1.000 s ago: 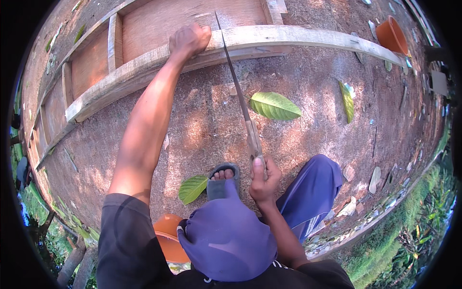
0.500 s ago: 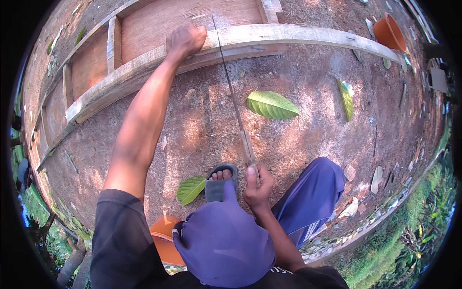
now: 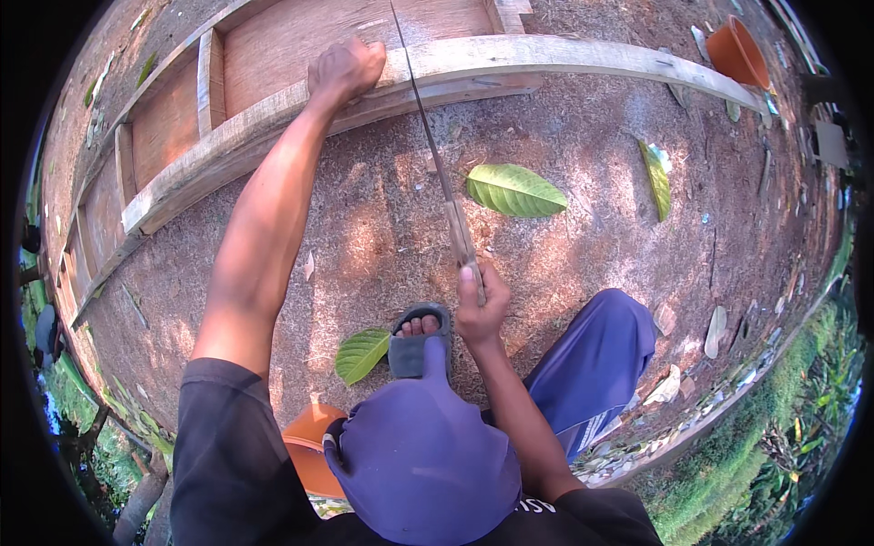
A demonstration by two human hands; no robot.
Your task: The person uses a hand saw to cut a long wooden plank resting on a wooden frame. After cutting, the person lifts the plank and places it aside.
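Note:
My left hand (image 3: pixel 346 70) is closed on the top of a pale wooden beam (image 3: pixel 546 56) along a framed plywood panel (image 3: pixel 300 36). Just right of that hand, a long, thin saw blade (image 3: pixel 424 118) lies across the beam, its tip reaching over the plywood. The saw's worn wooden handle (image 3: pixel 460 232) is in my right hand (image 3: pixel 482 305), held lower in the view with the thumb on top. Whether the teeth have cut into the beam is too small to make out.
Green leaves (image 3: pixel 515 191) lie on the speckled brown ground. An orange bucket (image 3: pixel 739 56) is at upper right, another orange container (image 3: pixel 314 450) is behind my legs. My sandaled foot (image 3: pixel 419 341) and bent knee (image 3: pixel 592 364) are near my right hand. Vegetation (image 3: pixel 756 446) borders the lower right.
The saw and my right hand drew back slightly by half a second ago, then moved forward, up the view. My left hand stays on the beam, shifted slightly in the picture.

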